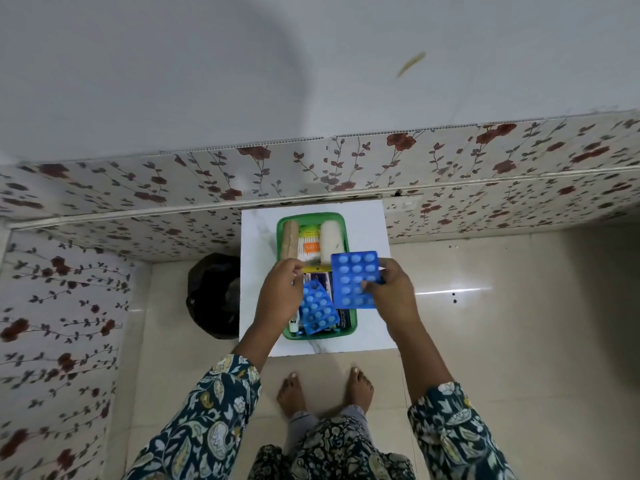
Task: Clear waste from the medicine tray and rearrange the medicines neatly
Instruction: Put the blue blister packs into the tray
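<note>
A green medicine tray (341, 218) stands on a small white table (367, 327). At its far end lie a tan bandage roll (290, 242), a pack of cotton buds (309, 243) and a white roll (330, 242). My right hand (389, 292) holds a large blue blister strip (355, 278) above the tray's right side. My left hand (282, 289) pinches the top of a second blue blister strip (318, 311) that hangs tilted over the near half of the tray. Boxes and a small tube (294, 322) lie beneath, partly hidden.
A black waste bag (213, 294) sits on the floor just left of the table. Floral-tiled walls close in behind and to the left. My bare feet (325, 393) stand on the glossy beige floor at the table's near edge.
</note>
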